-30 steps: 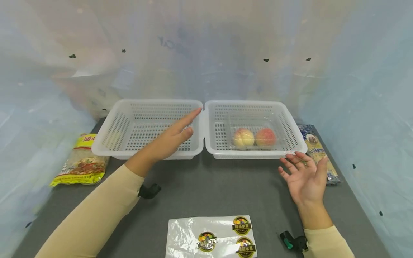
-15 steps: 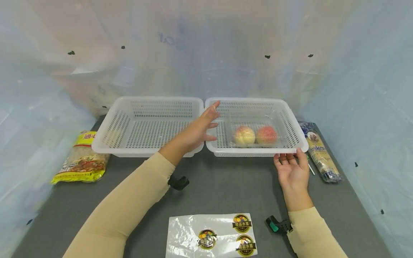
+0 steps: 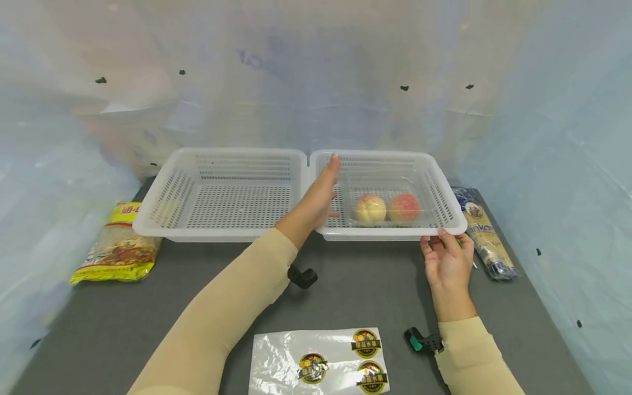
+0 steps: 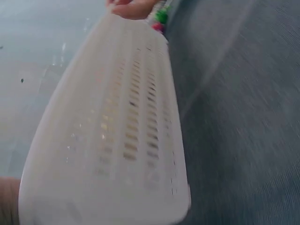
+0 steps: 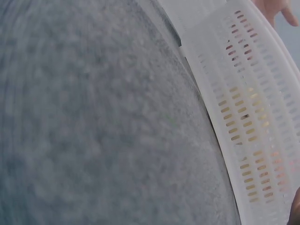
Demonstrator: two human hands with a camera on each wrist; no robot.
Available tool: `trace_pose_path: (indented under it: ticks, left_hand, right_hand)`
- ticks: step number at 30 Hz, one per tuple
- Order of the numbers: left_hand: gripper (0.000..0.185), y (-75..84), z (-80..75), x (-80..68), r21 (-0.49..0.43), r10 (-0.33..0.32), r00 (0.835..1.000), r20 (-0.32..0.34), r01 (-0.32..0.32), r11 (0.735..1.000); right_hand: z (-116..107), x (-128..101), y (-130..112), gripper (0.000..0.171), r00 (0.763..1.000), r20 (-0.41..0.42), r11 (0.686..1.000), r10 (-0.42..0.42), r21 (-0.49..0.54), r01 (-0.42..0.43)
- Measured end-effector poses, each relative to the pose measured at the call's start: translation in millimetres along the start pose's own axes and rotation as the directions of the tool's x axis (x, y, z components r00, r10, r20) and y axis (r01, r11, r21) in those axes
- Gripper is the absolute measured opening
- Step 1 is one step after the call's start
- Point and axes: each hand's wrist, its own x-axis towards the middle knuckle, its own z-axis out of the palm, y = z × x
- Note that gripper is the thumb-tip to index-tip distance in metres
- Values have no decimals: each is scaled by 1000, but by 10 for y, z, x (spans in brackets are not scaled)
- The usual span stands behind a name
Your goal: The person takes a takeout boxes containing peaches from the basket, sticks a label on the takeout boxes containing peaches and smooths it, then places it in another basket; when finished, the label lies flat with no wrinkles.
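A white perforated basket stands at the right of a similar white basket. In the right basket lie two peaches, inside a clear plastic box. My right hand pinches that basket's front rim near its right corner, thumb above and fingers underneath. My left hand is over the basket's left end with fingers extended; whether it touches the rim cannot be told. In the left wrist view the basket fills the middle, and the right hand shows at its far end.
A yellow food packet lies left of the baskets, and a blue-and-tan packet lies at the right. A white sheet with round fruit stickers rests at the grey table's front. Plastic sheeting hangs behind and at both sides.
My left hand has moved right, from over the left basket to the right basket's left end. My right hand has moved left and taken hold of the right basket's front rim.
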Motion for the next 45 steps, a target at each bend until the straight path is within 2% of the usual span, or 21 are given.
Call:
trace_pose_path:
  ticks: [3,5,8,11,14,18,21,25,29,32,36,40,45]
  left_hand:
    - [95,-25,29,57,-121,-19,998,-66,11,993]
    - [100,-53,51,97,-169,-49,994,-98,32,985]
    - [104,-96,89,151,-221,-122,982,-141,89,971]
    - [105,-127,108,202,-266,-201,964,-175,150,952]
    - [109,-126,116,248,-316,-283,944,-167,221,923]
    - [118,-115,128,288,-325,-359,924,-132,302,896]
    - [119,-115,129,303,-327,-367,921,-129,310,893]
    - [118,-123,116,317,-331,-356,927,-121,301,894]
    - [114,-130,107,329,-314,-334,934,-129,281,907]
    - [109,-132,116,336,-288,-334,936,-114,291,912]
    - [106,-152,142,342,-227,-381,921,-80,355,907]
    - [108,-177,182,348,-168,-417,905,-80,401,901]
    - [104,-195,216,344,-115,-393,914,-100,382,917]
  right_hand:
    - [3,3,12,46,1000,16,1000,4,-14,-4]
    - [8,1,19,46,1000,21,1000,10,-12,-9]
    - [14,-2,27,43,999,22,1000,26,7,-26]
    - [15,-6,32,42,998,38,999,42,28,-43]
    - [10,-6,29,43,998,57,998,38,56,-41]
    - [-11,0,28,42,997,72,998,23,64,-28]
    - [-27,6,36,41,997,76,998,25,63,-30]
    - [-37,18,52,37,997,78,997,29,68,-34]
    - [-42,20,65,36,997,74,997,23,73,-28]
    - [-47,16,66,39,997,73,998,11,68,-16]
    - [-53,19,57,40,997,78,998,12,65,-17]
    - [-57,32,44,40,997,77,999,3,52,-7]
    - [-64,44,37,40,997,77,999,-1,50,-3]
